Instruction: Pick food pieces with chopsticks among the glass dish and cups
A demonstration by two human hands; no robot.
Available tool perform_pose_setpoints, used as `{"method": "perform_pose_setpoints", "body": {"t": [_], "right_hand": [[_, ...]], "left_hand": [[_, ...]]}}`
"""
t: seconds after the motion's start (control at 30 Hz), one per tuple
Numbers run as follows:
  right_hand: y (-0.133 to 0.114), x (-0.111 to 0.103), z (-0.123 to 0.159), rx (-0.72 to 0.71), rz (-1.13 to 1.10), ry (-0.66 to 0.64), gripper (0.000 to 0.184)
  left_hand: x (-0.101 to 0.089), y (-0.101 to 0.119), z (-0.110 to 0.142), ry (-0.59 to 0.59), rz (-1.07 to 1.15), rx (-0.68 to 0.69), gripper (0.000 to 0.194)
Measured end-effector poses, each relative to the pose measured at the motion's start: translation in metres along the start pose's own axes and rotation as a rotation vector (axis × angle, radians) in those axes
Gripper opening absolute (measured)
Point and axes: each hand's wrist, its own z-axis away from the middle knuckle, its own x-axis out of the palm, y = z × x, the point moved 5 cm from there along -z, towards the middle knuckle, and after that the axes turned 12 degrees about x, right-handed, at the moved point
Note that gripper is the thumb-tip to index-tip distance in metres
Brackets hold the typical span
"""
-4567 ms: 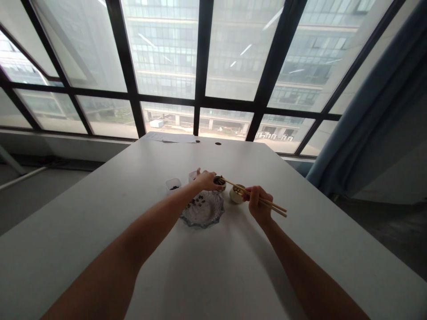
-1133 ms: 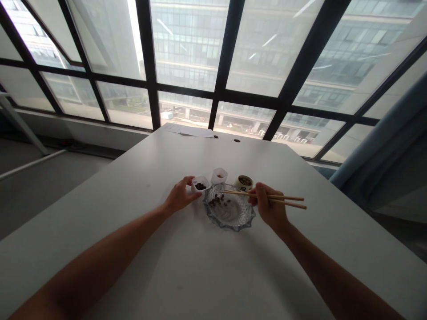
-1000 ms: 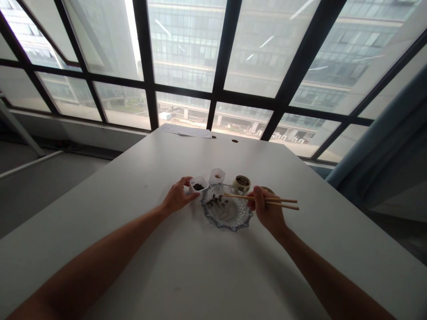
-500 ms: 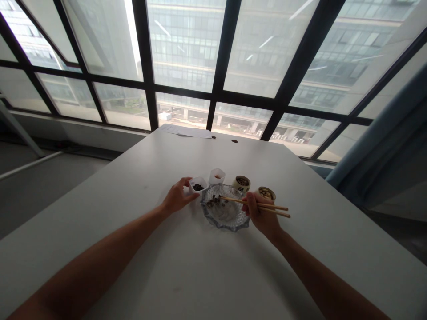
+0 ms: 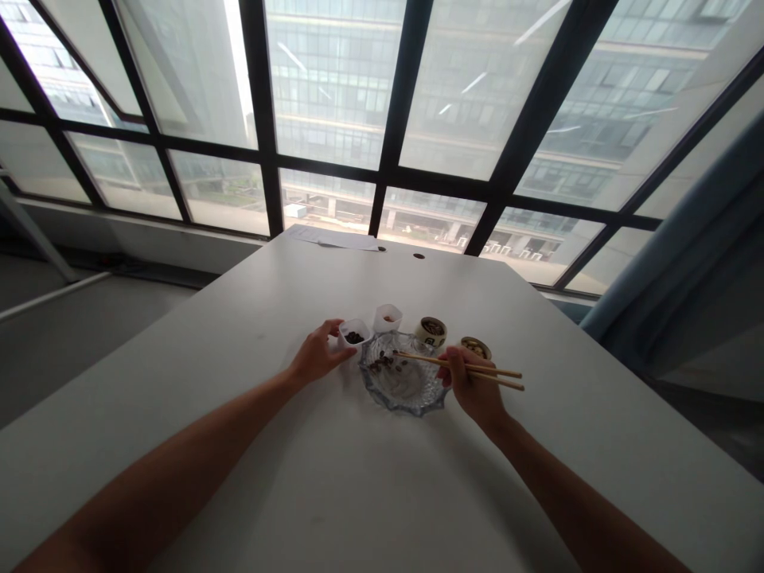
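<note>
My left hand (image 5: pixel 317 352) is closed around the near-left side of a small white cup (image 5: pixel 344 337) holding dark pieces. In my right hand (image 5: pixel 474 387) is a pair of wooden chopsticks (image 5: pixel 426 360), their tips over the left part of a clear glass dish (image 5: pixel 411 406). Several small dark brown pieces (image 5: pixel 382 363) lie in the dish near those tips. Whether the tips pinch a piece is too small to tell. Just past the right fingers stands a round pale container (image 5: pixel 477 345), partly hidden by the hand.
Behind the dish are a second white cup (image 5: pixel 388 318) with a little in it and another round pale container (image 5: pixel 430 331) with dark contents. White papers (image 5: pixel 346 239) lie at the far edge of the white table (image 5: pixel 286 477), by the windows. A blue curtain (image 5: pixel 674 255) hangs at right.
The chopsticks and my right hand have shifted very slightly to the right. My left hand stays on the white cup.
</note>
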Motion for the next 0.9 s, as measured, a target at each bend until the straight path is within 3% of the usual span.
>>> {"method": "perform_pose_setpoints", "body": {"t": [0.37, 0.53, 0.7, 0.9], "right_hand": [[-0.012, 0.007, 0.004, 0.022, 0.030, -0.072, 0.056], [0.011, -0.002, -0.002, 0.326, -0.328, 0.089, 0.061], [0.033, -0.012, -0.003, 0.665, -0.691, 0.206, 0.044], [0.042, -0.022, 0.010, 0.780, -0.825, 0.196, 0.038]], "left_hand": [[0.000, 0.000, 0.000, -0.003, 0.007, -0.011, 0.060], [0.000, 0.001, 0.000, -0.009, 0.010, -0.012, 0.058], [-0.001, 0.002, -0.001, -0.010, 0.018, -0.019, 0.059], [-0.001, 0.001, 0.000, -0.008, 0.012, -0.018, 0.062]]}}
